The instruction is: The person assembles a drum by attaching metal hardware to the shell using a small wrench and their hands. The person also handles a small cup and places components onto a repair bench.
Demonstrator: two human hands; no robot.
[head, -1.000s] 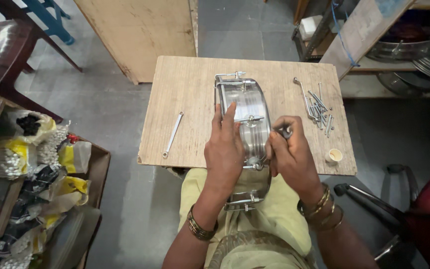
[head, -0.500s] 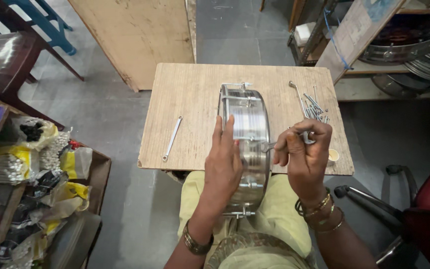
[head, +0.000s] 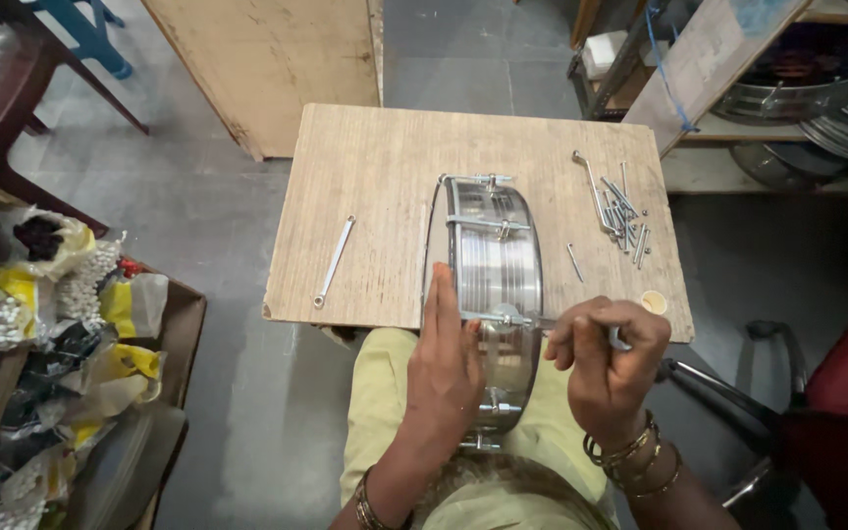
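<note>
Left hand (head: 449, 378) steadies steel drum shell (head: 493, 294); right hand (head: 606, 358) grips its rod

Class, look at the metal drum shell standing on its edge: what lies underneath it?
The far part of the drum shell rests on the wooden board; the near part sits over the person's lap in yellow cloth. The left hand hides part of its side; the contact underneath is hidden.

One drum (head: 494, 294), one wrench (head: 334, 261)

Workshop: plywood bench (head: 385, 177), loose bolts (head: 622, 218), spanner (head: 333, 261), stacked metal rims (head: 841, 108).
</note>
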